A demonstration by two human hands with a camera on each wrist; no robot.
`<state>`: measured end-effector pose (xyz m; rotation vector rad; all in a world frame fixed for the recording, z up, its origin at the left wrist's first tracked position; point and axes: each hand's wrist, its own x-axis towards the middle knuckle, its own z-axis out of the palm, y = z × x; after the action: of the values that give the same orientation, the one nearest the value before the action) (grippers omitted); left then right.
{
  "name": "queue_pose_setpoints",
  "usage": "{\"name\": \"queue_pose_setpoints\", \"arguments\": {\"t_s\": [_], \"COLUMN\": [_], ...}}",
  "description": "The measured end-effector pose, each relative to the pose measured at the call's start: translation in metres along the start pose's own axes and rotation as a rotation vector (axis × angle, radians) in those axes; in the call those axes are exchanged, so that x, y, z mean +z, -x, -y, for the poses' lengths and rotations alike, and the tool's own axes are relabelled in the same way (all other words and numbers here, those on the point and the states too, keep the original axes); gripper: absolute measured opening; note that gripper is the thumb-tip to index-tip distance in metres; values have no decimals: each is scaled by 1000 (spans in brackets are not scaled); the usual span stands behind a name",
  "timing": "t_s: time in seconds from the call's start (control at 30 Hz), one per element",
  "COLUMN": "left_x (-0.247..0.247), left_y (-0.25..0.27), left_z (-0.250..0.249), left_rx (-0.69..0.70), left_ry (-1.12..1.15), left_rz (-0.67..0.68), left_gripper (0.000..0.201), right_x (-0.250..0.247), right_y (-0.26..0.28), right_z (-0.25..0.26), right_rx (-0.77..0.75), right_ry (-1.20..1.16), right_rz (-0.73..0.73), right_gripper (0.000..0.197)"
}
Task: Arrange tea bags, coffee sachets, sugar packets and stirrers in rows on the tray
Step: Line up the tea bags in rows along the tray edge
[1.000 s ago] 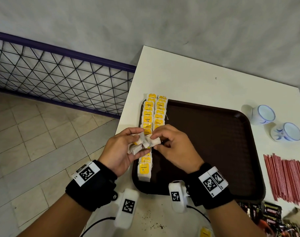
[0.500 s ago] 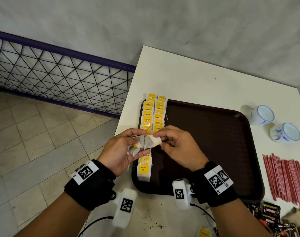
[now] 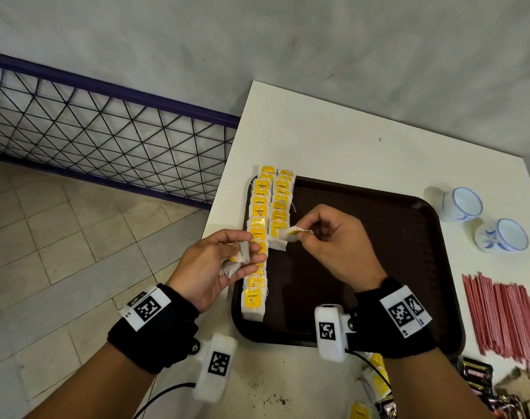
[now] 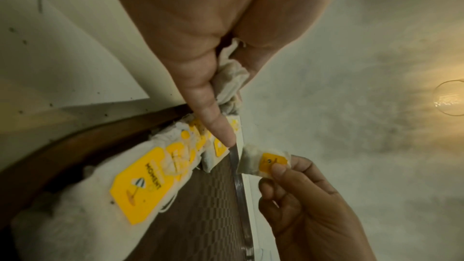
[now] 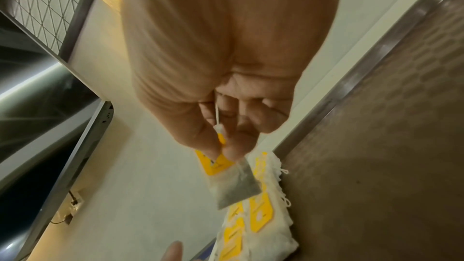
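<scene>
The right hand (image 3: 330,246) pinches a single tea bag (image 3: 292,232) between thumb and forefinger by its yellow tag end, the other fingers curled in toward the palm; in the right wrist view the same tea bag (image 5: 234,184) hangs below the fingertips (image 5: 232,151) with its string running up into the hand. The bag is held in the air just over the near end of the shorter row of tea bags (image 3: 282,204), the second row from the tray's left edge. The left hand (image 3: 215,267) holds a small bunch of tea bags (image 3: 236,261) between the thumb and the curled fingers, and the left wrist view shows the crumpled white bags (image 4: 229,84) squeezed between thumb and fingers there. That hand hovers over the longer row of tea bags (image 3: 256,246), which runs along the left edge of the dark brown tray (image 3: 378,267) from its far rim toward its near rim. The two hands are apart, with the rows between them. The tray lies on a white table (image 3: 333,140). To its right are two blue-and-white cups (image 3: 481,222) and, nearer, a pile of red stirrers (image 3: 502,316). Dark sachets (image 3: 475,373) and a few more yellow-tagged tea bags (image 3: 375,382) lie at the table's near edge.
</scene>
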<state>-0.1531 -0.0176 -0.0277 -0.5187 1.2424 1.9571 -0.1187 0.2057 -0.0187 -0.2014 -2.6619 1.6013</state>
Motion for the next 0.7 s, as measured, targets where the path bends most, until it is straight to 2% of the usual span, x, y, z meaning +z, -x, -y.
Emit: {"name": "queue_pose_setpoints", "arguments": {"t_s": [0.17, 0.33, 0.5, 0.7], "left_x": [-1, -2, -2, -1], "left_y": [1, 1, 1, 0], "left_z": [0, 2, 3, 4], "left_rx": [10, 17, 15, 11], "left_ry": [-13, -18, -23, -44], "left_rz": [-2, -15, -21, -22], "left_gripper": [31, 30, 29, 30], "right_x": [4, 17, 31, 39], "right_y": [0, -1, -10, -19], "right_z": [-6, -11, -8, -7], "right_rx": [179, 257, 325, 374], "right_ry": [38, 87, 76, 87], "right_rz": [108, 237, 245, 139], "right_gripper": [13, 9, 9, 10]}}
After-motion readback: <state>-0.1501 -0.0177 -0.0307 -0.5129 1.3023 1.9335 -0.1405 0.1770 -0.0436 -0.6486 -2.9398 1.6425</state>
